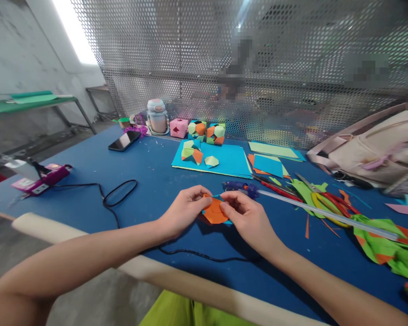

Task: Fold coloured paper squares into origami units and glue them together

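Note:
My left hand (187, 209) and my right hand (246, 217) meet over the blue table, both closed on one folded paper piece (215, 213). Its face is orange, with blue showing along the far edge and underneath. Thumbs press on the orange side while the fingertips curl behind its far edge, partly hidden. Just past my right hand lies a blue glue gun (242, 188) with a long clear glue stick (326, 213) reaching to the right. Beyond my hands, folded paper pieces (192, 153) in green and orange rest on blue paper sheets (229, 158).
Finished paper cubes (196, 130) and a bottle (157, 117) stand along the mesh wall. Scissors (329, 199) and green scraps (387, 242) lie right, near a beige bag (370, 140). A black cable (204, 257) crosses the table toward a purple power strip (42, 179). A phone (124, 141) lies back left.

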Tool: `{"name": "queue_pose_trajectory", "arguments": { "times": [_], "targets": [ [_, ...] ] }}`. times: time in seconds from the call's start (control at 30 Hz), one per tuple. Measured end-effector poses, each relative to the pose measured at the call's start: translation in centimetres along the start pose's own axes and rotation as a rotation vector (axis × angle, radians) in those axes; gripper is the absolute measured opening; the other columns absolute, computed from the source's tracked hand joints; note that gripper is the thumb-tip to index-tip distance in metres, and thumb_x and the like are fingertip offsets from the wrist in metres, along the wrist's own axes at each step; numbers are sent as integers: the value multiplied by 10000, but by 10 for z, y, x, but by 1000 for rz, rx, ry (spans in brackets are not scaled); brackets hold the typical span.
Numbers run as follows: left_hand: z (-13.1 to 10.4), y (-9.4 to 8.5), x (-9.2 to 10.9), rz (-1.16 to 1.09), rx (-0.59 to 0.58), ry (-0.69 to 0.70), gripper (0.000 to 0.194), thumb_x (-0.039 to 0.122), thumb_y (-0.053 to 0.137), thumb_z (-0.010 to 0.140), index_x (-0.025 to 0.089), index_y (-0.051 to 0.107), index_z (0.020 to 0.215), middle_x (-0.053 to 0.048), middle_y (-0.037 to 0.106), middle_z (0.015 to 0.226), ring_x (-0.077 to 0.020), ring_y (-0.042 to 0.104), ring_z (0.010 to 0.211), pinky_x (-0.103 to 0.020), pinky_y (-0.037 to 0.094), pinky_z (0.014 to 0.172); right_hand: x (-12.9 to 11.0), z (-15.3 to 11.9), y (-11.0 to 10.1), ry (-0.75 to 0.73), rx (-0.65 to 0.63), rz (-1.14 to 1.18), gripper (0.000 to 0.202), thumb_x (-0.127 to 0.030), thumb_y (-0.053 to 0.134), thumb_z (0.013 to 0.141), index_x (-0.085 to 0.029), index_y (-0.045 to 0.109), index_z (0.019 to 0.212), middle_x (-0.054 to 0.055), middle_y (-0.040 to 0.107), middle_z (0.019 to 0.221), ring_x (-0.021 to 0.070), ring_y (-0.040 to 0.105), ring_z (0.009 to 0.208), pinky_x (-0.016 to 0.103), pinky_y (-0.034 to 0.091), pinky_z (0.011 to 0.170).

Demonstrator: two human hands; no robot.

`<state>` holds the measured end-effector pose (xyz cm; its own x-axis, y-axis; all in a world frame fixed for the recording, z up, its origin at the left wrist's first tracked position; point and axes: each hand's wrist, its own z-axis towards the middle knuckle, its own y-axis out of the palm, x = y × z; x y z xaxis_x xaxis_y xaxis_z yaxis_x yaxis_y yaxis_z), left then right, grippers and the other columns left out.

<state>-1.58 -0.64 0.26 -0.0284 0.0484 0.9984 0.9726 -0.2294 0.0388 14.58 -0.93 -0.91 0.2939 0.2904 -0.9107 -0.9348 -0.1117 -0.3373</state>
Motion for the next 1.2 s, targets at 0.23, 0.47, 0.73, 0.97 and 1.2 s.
{"name": "queue_pose_trajectory", "arguments": {
  "times": [0.23, 0.47, 0.73, 0.97, 1.2],
  "targets": [
    [-1, -1, 3, 59, -2, 31, 81, 220, 546, 736, 149, 577, 713, 52, 502, 570, -66, 450, 526, -163, 343, 482, -3, -1, -2, -226, 5, -180, 149, -213, 481, 827, -197, 627, 801, 17, 605, 745, 137, 569, 677, 246, 462, 616],
    [-1, -3, -3, 301, 1, 173, 105, 197, 504, 765, 147, 593, 740, 40, 508, 617, -83, 445, 592, -188, 358, 560, -10, -2, -5, -376, -28, -233, 149, -180, 474, 831, -190, 591, 740, 56, 609, 804, 160, 579, 753, 281, 466, 693],
    [-7, -3, -1, 396, -28, 257, 133, 240, 503, 802, 150, 600, 789, 23, 564, 695, -89, 489, 645, -186, 388, 593, -14, -2, -5, -74, -41, -194, 97, -266, 551, 815, -183, 595, 789, 3, 609, 701, 130, 564, 630, 230, 454, 586],
    [-9, -2, 5, 410, -64, 171, 134, 244, 507, 779, 138, 587, 800, 28, 533, 637, -84, 449, 572, -189, 366, 530, -13, -6, -4, -332, -31, -358, 177, -188, 458, 867, -189, 564, 725, 17, 590, 683, 134, 552, 641, 242, 432, 623],
    [-7, -7, 4, 517, -49, 281, 180, 273, 510, 816, 146, 623, 761, -4, 620, 681, -99, 509, 610, -193, 390, 551, -17, -2, -12, -237, -121, -291, 190, -245, 451, 881, -196, 614, 797, 23, 636, 766, 139, 586, 700, 241, 453, 640]
  ]
}}
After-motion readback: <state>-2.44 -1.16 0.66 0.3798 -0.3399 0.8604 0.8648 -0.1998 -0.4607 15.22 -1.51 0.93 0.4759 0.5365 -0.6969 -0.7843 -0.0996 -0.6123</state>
